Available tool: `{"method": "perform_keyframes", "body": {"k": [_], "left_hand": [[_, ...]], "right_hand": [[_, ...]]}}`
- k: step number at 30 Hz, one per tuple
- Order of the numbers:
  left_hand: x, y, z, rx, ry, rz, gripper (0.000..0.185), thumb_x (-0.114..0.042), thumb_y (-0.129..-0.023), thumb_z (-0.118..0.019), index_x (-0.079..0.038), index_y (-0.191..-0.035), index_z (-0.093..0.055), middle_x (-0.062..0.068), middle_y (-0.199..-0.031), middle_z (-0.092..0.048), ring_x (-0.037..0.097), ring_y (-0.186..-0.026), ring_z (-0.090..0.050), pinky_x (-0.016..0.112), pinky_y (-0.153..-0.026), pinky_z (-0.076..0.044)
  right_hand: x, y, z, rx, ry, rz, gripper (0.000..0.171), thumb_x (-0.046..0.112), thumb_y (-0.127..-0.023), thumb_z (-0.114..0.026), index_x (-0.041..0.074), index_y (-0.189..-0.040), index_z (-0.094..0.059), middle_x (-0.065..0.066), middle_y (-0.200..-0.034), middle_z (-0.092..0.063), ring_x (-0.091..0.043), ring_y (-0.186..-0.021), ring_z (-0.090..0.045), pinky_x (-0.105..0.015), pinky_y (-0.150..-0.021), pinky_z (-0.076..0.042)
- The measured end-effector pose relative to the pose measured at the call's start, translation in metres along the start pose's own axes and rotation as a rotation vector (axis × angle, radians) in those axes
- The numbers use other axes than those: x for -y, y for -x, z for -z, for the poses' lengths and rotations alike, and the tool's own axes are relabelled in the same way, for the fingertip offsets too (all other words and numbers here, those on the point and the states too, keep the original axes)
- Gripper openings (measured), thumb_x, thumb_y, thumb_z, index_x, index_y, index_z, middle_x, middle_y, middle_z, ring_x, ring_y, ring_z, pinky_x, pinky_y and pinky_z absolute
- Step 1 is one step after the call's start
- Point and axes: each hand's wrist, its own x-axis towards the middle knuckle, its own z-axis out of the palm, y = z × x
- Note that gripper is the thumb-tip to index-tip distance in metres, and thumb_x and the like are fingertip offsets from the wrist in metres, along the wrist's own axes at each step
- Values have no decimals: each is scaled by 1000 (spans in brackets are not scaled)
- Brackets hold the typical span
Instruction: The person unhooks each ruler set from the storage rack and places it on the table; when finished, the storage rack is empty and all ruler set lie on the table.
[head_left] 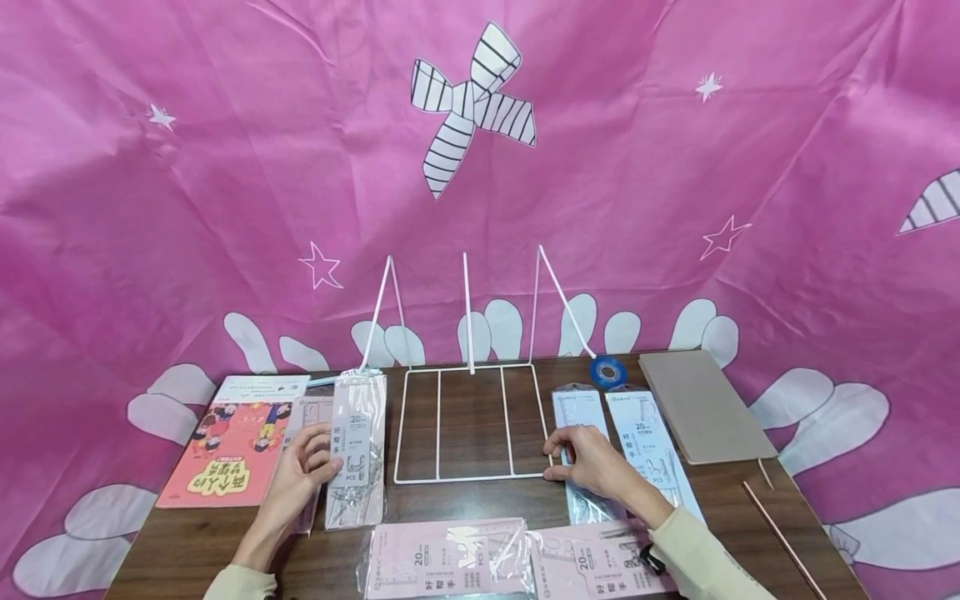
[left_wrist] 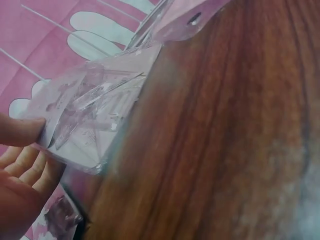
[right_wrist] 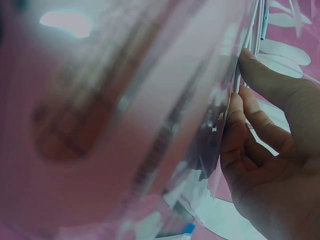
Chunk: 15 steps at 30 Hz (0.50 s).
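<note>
While head view shows the white wire rack whole, wrist views blur it, left hand fingers pinching a clear packet, right hand fingers curled on rack corner.

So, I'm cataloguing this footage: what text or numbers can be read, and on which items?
"20": on the pink packet that the left hand holds.
"20": on the blue packet right of the right hand.
"20": on the near right pink packet.
Large yellow characters on the red book: too blurred to read.
Other packet print: too small.
</note>
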Motion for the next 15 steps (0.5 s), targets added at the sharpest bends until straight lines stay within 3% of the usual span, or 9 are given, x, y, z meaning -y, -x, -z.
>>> {"method": "perform_keyframes", "body": {"k": [9, 15], "left_hand": [[5, -3, -12, -129, -92, -12, 76, 25, -82, -68, 9, -150, -36, 18, -121, -55, 6, -95, -62, 17, -79, -54], [4, -2, -19, -159, -142, -35, 80, 26, -83, -65, 6, -153, -32, 26, -131, -49, 3, -105, -59, 12, -86, -51]], "right_hand": [[-3, 0, -2, 6, -17, 10, 25, 22, -77, -94, 17, -89, -74, 11, -77, -66, 2, -60, -45, -22, -57, -43], [-3, 1, -1, 5, -13, 1, 25, 23, -77, -95, 17, -89, -74, 11, -77, -66, 2, -59, -45, -22, -57, -42]]}}
